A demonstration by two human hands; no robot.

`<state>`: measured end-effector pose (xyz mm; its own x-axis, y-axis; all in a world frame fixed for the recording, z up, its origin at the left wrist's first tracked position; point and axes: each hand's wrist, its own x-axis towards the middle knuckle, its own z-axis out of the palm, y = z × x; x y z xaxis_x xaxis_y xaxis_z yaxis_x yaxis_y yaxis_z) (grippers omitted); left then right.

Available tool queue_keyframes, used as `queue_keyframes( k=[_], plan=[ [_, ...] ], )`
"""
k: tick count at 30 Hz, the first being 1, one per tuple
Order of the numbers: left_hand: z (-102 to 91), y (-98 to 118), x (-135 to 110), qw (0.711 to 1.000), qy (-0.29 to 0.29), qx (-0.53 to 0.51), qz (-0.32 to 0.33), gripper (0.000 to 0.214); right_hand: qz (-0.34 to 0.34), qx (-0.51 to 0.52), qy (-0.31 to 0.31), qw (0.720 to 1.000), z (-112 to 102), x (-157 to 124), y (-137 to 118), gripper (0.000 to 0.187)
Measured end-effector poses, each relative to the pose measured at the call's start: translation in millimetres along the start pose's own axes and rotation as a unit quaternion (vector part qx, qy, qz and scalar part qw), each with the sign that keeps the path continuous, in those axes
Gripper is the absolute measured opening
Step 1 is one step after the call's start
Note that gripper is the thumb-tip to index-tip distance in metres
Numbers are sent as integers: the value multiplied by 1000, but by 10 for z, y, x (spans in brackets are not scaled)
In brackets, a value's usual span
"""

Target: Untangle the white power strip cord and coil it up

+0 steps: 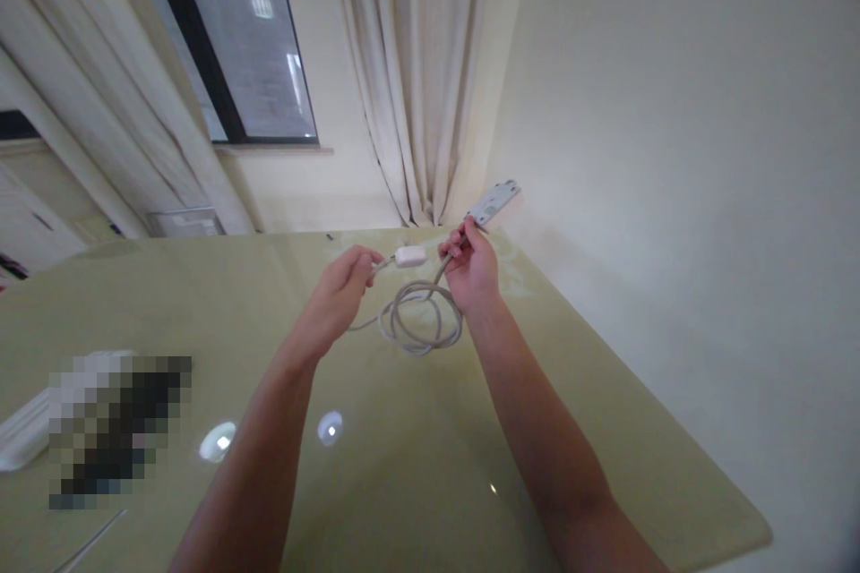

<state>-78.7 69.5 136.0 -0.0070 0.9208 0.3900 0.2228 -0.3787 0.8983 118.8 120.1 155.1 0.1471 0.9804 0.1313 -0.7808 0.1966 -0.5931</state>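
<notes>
power strip (493, 203) in right hand (474, 276); markings (501, 193) illegible

The table (417, 430) is smooth and glossy (lamps mirror in it). Near its far right corner, the power strip (498, 200) looks like hard plastic; the cable (422, 346) and white block (410, 256), smooth plastic. Beyond the far edge hangs a cloth curtain (420, 63), matt.

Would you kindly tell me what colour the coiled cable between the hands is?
The coiled cable is light, slightly beige grey, best seen in the head view.
</notes>
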Motion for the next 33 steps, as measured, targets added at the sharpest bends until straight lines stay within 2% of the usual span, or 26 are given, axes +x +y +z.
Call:
queue_keyframes(
  k=[2,4,5,8,10,11,13,16,19,24,29,33],
  plan=[
    [-86,76,-15,997,17,-69,-2,28,-16,19,12,1000,-32,33,-24,26],
    [-156,144,-39,996,-2,-93,-2,29,-30,33,20,999,-55,60,-51,25],
    [-172,169,-51,996,-32,-80,-1,29,-33,37,21,999,-59,67,-62,24],
    [-107,182,-74,985,-171,18,0,27,-32,40,15,999,-38,52,-88,22],
    [15,132,-78,973,-215,86,-4,27,-27,29,-3,999,-1,9,-102,22],
    [84,94,-77,972,-206,112,-7,28,-25,21,-15,999,22,-20,-109,22],
    [202,15,-70,979,-147,143,-7,34,-21,7,-39,999,72,-84,-123,23],
    [248,-57,-54,985,-76,154,7,43,-26,-8,-66,997,137,-165,-142,22],
    [112,-42,-40,988,-74,137,4,42,-42,-6,-72,997,165,-192,-169,21],
    [-144,82,-51,995,-44,88,18,37,-41,-1,-48,998,158,-182,-227,22],
    [-76,175,-122,984,-43,169,33,32,-48,-5,-50,998,196,-246,-258,22],
    [-47,192,-172,978,-130,161,14,29,-63,-13,-62,996,231,-304,-288,23]
  ],
)
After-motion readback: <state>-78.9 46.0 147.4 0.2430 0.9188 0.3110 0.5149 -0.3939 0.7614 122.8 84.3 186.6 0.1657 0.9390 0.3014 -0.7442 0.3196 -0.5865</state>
